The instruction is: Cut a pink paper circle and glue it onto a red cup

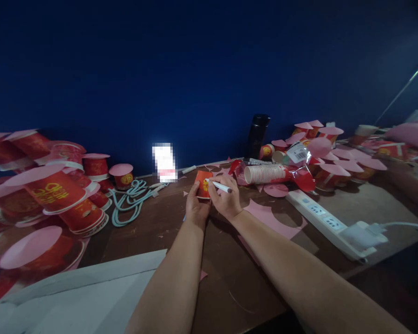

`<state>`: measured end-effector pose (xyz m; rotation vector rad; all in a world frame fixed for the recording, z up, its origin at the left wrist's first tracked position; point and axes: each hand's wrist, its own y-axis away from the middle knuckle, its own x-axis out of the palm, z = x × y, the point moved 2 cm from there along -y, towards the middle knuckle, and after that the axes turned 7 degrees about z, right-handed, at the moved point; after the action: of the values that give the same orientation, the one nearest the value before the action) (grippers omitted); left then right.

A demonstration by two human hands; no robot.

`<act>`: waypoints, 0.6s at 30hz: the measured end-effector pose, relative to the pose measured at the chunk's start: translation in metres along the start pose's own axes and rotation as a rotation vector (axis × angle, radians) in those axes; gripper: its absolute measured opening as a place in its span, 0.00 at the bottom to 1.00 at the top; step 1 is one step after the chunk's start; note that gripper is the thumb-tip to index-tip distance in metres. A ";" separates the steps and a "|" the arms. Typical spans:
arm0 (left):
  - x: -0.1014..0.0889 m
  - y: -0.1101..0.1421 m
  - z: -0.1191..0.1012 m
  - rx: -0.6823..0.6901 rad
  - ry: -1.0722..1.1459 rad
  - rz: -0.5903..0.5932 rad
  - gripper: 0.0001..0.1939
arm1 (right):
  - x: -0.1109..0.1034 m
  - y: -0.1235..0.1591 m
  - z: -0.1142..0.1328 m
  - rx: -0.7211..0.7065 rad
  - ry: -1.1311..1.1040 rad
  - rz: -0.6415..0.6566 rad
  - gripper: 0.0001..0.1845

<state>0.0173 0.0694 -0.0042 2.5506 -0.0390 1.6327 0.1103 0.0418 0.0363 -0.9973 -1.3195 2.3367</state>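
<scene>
My left hand is closed around a small red paper cup standing upside down on the brown table. My right hand grips a white pen whose tip touches the cup's side. Both hands are close together near the middle of the table. Pink paper with round cut-outs lies just right of my right wrist.
Piles of red cups capped with pink paper discs fill the left and far right. A sleeve of stacked cups lies on its side. A black bottle, teal cable, white power strip and white board are around.
</scene>
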 end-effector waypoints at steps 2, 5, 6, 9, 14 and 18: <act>0.000 0.000 0.000 0.004 0.007 0.007 0.06 | 0.000 0.000 0.000 -0.004 0.005 -0.006 0.04; 0.000 0.000 -0.001 0.003 0.012 0.012 0.08 | -0.001 0.000 0.000 -0.003 0.008 -0.015 0.04; 0.001 0.001 -0.001 -0.001 0.012 0.008 0.08 | -0.001 0.000 0.000 -0.001 0.008 -0.015 0.04; 0.001 0.001 -0.001 -0.011 0.006 -0.003 0.09 | -0.001 0.000 0.000 0.006 0.008 -0.009 0.05; 0.002 0.002 -0.002 -0.014 -0.001 0.016 0.08 | -0.001 0.000 -0.001 0.010 0.008 -0.012 0.05; 0.002 0.002 -0.002 -0.002 -0.003 0.021 0.08 | -0.001 0.000 -0.001 0.017 -0.008 -0.011 0.05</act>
<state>0.0164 0.0676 -0.0013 2.5598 -0.0675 1.6348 0.1113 0.0420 0.0369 -0.9745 -1.3023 2.3423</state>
